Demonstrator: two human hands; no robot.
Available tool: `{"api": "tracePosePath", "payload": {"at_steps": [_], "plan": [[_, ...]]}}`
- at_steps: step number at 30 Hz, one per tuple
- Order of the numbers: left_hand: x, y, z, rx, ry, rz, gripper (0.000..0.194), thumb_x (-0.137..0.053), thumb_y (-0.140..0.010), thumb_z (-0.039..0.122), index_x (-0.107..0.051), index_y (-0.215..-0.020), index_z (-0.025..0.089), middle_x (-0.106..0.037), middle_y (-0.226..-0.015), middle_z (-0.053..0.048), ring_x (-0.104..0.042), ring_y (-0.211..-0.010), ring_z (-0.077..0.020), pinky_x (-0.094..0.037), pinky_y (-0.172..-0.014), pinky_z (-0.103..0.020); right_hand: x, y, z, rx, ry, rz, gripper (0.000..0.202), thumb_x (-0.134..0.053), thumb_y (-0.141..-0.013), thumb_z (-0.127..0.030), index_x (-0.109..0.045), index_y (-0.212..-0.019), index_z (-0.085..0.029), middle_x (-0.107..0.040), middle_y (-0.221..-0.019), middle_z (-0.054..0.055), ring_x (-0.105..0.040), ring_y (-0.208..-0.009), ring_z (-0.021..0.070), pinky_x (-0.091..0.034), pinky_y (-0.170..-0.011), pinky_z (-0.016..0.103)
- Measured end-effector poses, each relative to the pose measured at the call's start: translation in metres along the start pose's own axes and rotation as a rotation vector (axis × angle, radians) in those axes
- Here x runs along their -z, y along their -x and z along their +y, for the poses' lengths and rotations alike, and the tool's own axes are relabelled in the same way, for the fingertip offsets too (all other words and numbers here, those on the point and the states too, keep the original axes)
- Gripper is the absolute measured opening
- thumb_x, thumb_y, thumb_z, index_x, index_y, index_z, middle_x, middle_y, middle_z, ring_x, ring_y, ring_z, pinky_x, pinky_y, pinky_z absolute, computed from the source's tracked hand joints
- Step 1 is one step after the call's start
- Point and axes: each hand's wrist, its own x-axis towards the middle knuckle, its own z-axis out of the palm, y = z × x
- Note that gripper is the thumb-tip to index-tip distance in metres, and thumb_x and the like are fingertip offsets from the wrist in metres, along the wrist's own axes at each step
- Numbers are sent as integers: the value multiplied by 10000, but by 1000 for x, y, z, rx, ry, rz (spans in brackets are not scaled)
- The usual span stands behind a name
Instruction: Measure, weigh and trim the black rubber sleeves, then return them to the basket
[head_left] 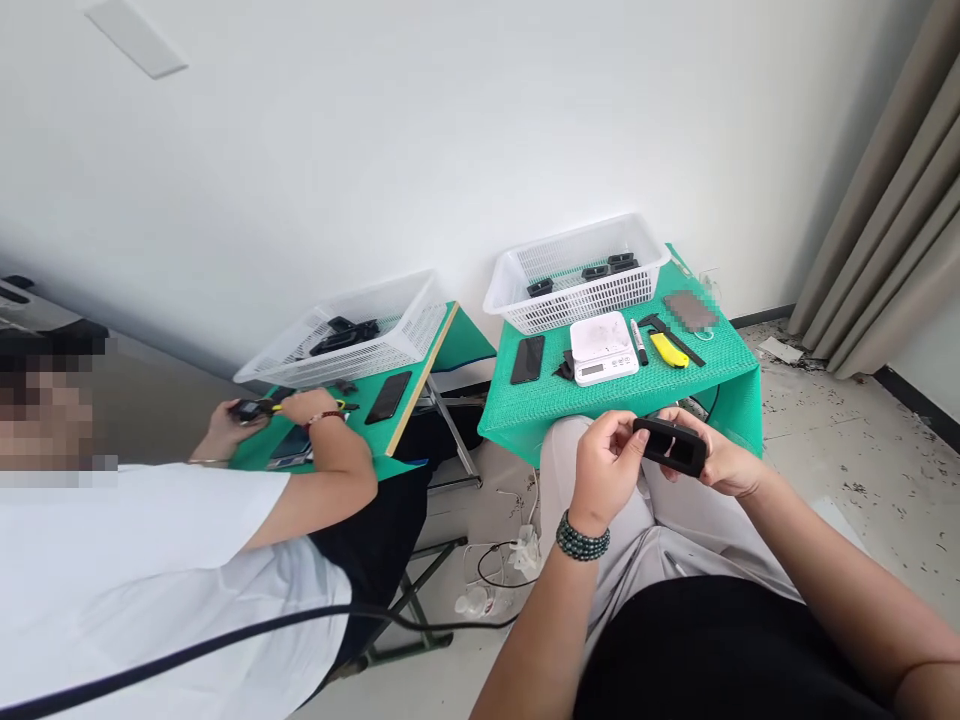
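Note:
A black rectangular frame-like part (683,451) with openings in it is held above my lap, just in front of the table edge. My left hand (609,462), with a beaded bracelet at the wrist, grips its left end between thumb and fingers. Around the right end are the fingers of my right hand (709,455). Beyond them, on the green-covered table (555,405), lie a white digital scale (602,347), a marker (639,342), a yellow-handled cutter (668,350), a black caliper (686,345) and a phone (528,359).
A white basket (585,297) with several black parts stands at the table's back. To the left, a person in a white shirt (187,550) works at another table with a second basket (352,350). A black cable (300,617) crosses the lower left.

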Motion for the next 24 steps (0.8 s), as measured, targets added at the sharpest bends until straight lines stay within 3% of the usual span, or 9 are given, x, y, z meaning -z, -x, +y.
{"api": "tracePosePath", "payload": {"at_steps": [4,10,15,19,24], "plan": [[-7,1,1,-10,-15,-71,108,-681,-853,267,-741,-901,190,-616,-731,-8,-600,-664,-154,-489,-645,-277,-1,6,7,2,34,-125,1194,-1059,-441,-469,-458,-1458,-294,-667,-1093,41,-649,-843,177,-470,-760,313],[-7,-1,-4,26,0,-72,174,-695,-858,305,-772,-947,177,-605,-735,-14,-601,-639,-146,-505,-594,-261,-8,7,9,59,20,-13,951,-1050,-490,-453,-620,-1305,-219,-666,-1018,25,-604,-842,153,-448,-730,271],[-8,1,-5,42,31,-54,232,-701,-882,366,-787,-998,185,-598,-775,-19,-587,-602,-131,-519,-530,-250,-15,4,5,67,16,5,948,-1056,-492,-401,-638,-1331,-258,-667,-1165,46,-628,-945,170,-487,-788,274],[-8,1,-8,152,128,-64,382,-765,-838,412,-738,-1144,184,-579,-729,18,-556,-526,-118,-510,-454,-244,-14,2,8,76,2,3,1008,-1045,-530,-381,-590,-1427,-314,-657,-1256,58,-639,-976,176,-498,-848,303],[-6,-4,-12,228,130,-97,559,-803,-802,405,-636,-1285,179,-537,-761,52,-560,-558,-98,-492,-465,-209,-7,1,9,68,104,-33,1053,-1038,-539,-416,-558,-1473,-331,-606,-1413,94,-613,-1176,232,-462,-1034,390]]}}
